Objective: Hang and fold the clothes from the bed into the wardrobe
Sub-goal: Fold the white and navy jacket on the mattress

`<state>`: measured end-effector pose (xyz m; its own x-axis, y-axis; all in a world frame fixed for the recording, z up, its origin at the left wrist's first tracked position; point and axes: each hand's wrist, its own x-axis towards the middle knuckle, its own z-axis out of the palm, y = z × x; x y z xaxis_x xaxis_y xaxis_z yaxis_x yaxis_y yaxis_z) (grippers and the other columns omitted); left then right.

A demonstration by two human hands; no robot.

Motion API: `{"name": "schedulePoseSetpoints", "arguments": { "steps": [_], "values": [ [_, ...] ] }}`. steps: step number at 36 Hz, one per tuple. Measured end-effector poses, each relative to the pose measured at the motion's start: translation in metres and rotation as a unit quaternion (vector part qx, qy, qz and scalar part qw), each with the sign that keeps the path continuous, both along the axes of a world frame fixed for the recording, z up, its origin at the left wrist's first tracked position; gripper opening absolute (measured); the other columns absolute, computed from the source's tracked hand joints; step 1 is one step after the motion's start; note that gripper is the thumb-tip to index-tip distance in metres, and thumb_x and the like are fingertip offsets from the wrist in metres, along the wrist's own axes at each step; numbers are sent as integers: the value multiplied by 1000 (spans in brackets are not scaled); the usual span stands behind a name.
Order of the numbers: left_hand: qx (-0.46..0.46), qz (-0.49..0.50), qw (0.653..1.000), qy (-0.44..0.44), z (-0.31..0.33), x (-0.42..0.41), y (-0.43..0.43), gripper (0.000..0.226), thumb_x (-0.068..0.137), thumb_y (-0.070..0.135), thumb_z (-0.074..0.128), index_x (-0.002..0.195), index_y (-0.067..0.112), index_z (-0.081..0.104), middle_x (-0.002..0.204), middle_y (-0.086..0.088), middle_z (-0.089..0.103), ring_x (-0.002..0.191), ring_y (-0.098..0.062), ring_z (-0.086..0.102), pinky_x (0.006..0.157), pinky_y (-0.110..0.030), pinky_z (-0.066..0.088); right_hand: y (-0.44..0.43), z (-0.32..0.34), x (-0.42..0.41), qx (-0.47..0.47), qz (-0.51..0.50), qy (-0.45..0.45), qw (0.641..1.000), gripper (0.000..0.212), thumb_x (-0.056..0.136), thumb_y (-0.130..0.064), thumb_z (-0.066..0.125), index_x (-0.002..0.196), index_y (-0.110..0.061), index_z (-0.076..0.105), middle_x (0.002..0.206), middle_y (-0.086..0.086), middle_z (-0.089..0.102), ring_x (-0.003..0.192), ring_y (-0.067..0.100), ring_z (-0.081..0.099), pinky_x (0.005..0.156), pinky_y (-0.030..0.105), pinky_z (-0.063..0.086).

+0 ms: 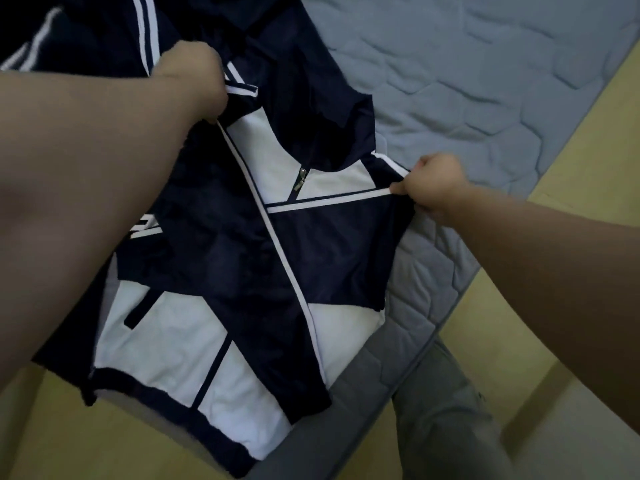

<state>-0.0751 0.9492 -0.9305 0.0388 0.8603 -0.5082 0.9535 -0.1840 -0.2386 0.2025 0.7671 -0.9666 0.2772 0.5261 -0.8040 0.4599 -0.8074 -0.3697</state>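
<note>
A navy and white zip jacket lies front up across the corner of the bed, its hem hanging over the edge toward me. My left hand grips one shoulder of the jacket near the white sleeve stripes. My right hand pinches the other shoulder at its white piping. The fabric is stretched between both hands. The zipper pull sits just under the dark collar.
A blue-grey quilted mattress cover fills the upper right. The jacket's sleeve with white stripes trails off at the top left. My grey trouser leg stands by the bed corner on a yellowish floor.
</note>
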Motion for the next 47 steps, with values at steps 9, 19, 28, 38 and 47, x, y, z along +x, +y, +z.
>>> {"name": "schedulePoseSetpoints", "arguments": {
  "steps": [9, 19, 28, 38, 47],
  "values": [
    [15, 319, 906, -280, 32, -11, -30, 23, 92, 17, 49, 72, 27, 55, 70, 5, 68, 82, -20, 73, 80, -36, 62, -18, 47, -26, 73, -132, 103, 983, 46, 76, 4, 75, 69, -18, 34, 70, 5, 43, 50, 20, 52, 37, 24, 49],
    [51, 525, 724, -444, 21, -92, -131, 19, 78, 26, 75, 68, 17, 61, 71, 2, 65, 64, -17, 66, 58, -27, 58, -127, 49, -142, 74, 220, 113, 966, 18, 76, -12, 67, 86, -18, 54, 81, -1, 65, 82, 24, 64, 67, 31, 44],
    [19, 347, 899, -268, 7, -206, -236, 33, 74, -7, 60, 71, 25, 62, 96, 2, 68, 86, -13, 62, 68, -16, 46, -208, 35, -262, 20, 554, 127, 822, 36, 83, -7, 53, 115, -16, 40, 94, 4, 50, 86, 31, 55, 61, 35, 41],
    [102, 376, 890, -235, -16, -273, -367, 44, 88, 16, 64, 128, 12, 46, 154, -6, 22, 108, -24, 54, 85, -31, 46, -262, 15, -329, -46, 718, 53, 693, 56, 85, -13, 60, 131, -19, 29, 111, 8, 56, 87, 31, 58, 65, 37, 42],
    [123, 613, 750, -214, -38, -237, -453, 70, 81, 54, 65, 136, 17, 42, 136, -3, 45, 115, -28, 54, 91, -47, 51, -245, 7, -324, -58, 669, 10, 741, 69, 80, -82, 35, 125, -30, 39, 106, 2, 63, 96, 28, 62, 71, 39, 42]
  ]
}}
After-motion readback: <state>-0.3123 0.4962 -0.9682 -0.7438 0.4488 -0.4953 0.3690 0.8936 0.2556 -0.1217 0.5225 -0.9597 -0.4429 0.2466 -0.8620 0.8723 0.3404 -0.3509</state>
